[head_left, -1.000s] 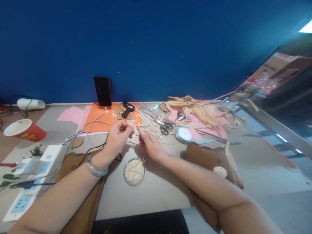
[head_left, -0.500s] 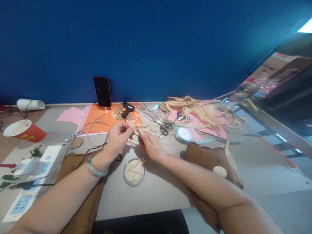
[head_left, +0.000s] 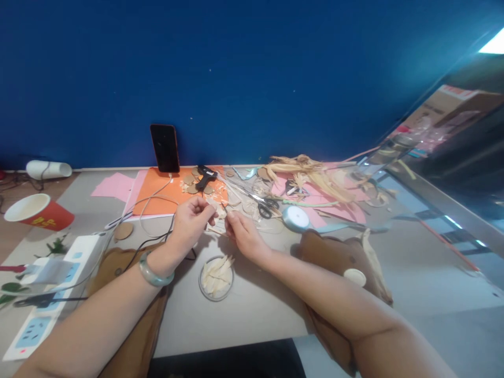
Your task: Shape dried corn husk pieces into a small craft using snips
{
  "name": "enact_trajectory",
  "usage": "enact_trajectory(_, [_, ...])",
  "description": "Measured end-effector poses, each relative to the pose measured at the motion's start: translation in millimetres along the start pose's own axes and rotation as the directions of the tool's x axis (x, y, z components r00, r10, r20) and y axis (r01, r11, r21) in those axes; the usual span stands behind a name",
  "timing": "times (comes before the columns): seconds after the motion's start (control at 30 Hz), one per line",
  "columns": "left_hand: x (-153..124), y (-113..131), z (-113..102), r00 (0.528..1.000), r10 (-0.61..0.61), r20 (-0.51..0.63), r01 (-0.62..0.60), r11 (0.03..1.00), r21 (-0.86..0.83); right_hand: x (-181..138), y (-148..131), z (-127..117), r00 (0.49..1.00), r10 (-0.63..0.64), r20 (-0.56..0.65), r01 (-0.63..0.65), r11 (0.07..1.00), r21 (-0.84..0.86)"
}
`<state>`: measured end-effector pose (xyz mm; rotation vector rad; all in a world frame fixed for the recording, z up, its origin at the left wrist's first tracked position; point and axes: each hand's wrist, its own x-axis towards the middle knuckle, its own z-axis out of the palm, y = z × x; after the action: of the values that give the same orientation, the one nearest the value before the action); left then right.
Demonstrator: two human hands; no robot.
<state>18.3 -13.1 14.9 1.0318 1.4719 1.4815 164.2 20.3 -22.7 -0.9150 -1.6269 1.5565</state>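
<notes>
My left hand (head_left: 192,219) is closed in a pinch above the middle of the table, with a small pale piece (head_left: 211,201) at its fingertips. Just to the right, my right hand (head_left: 244,232) pinches a thin dark-tipped stick (head_left: 224,208), too small to name. A narrow gap separates the fingertips. Nearer to me, below both hands, stands a round clear dish (head_left: 201,287) of pale pointed strips (head_left: 216,275). Beyond the hands lie black-handled scissors (head_left: 265,210) and a black glue gun (head_left: 206,178).
A phone (head_left: 165,148) leans on the blue wall. Dried husks (head_left: 299,164) and a pale blue ribbon roll (head_left: 296,217) lie to the right. Brown cloth pads (head_left: 328,254) lie under my arms. At left are a power strip (head_left: 84,244) and a red paper cup (head_left: 51,214).
My right hand has shifted slightly right, away from my left, widening the gap between the fingertips. The thin stick shows more clearly. My left hand has barely moved.
</notes>
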Motion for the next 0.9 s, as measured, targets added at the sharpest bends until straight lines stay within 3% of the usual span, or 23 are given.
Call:
enact_trajectory(0.2, [3.6, -2.6, 0.1, 0.983, -0.128, 0.133, 0.142, 0.985, -0.099, 2.3, -7.7, -2.1, 0.997, 0.082, -0.003, -0.080, 0.985, 0.150])
enact_trajectory(0.43, [1.3, 3.1, 0.9, 0.927, -0.179, 0.329, 0.191, 0.982, -0.004, 5.1, -13.6, -9.5, 0.994, 0.087, 0.070, -0.096, 0.985, 0.142])
enact_trajectory(0.7, [1.9, 2.5, -0.1, 0.904, -0.187, 0.384, 0.175, 0.982, 0.066, 2.5, -16.7, -7.6, 0.984, 0.086, 0.156, -0.111, 0.981, 0.157])
enact_trajectory(0.9, [1.7, 0.6, -1.1, 0.899, -0.175, 0.402, 0.165, 0.984, 0.060, 1.8, -18.1, -7.3, 0.987, 0.094, 0.133, -0.111, 0.985, 0.131])
